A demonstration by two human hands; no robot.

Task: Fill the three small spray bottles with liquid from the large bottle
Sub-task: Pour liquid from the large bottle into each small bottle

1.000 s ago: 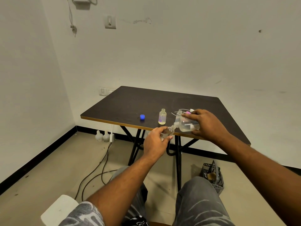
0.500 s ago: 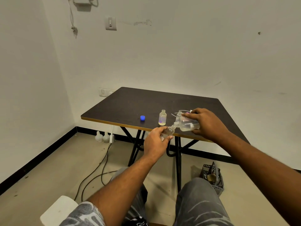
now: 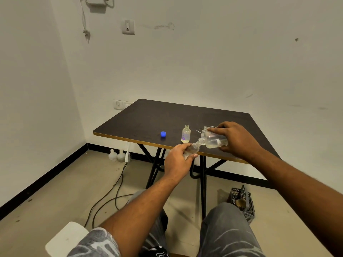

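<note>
Two bottles are held mouth to mouth at the table edge: small spray bottle gripped by left hand, tilted large bottle by right hand. Beyond the fingers a second bottle stands, seemingly part-filled.

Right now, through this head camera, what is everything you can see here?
table: one, dark top, black legs, by the wall.
large bottle: one, clear, tilted, neck at the held small bottle's mouth.
held small bottle: one, clear, at the table's near edge.
standing small bottle: one, clear, uncapped, upright on the table.
cap: one, blue, on the table left of it.
thin tubes: count unclear, white, behind the large bottle.
floor jugs: two, white, by the skirting.
crate: one, black, on the floor.
wall switch: one, white, high on the wall.
left hand: grips the held small bottle.
right hand: grips the large bottle.
</note>
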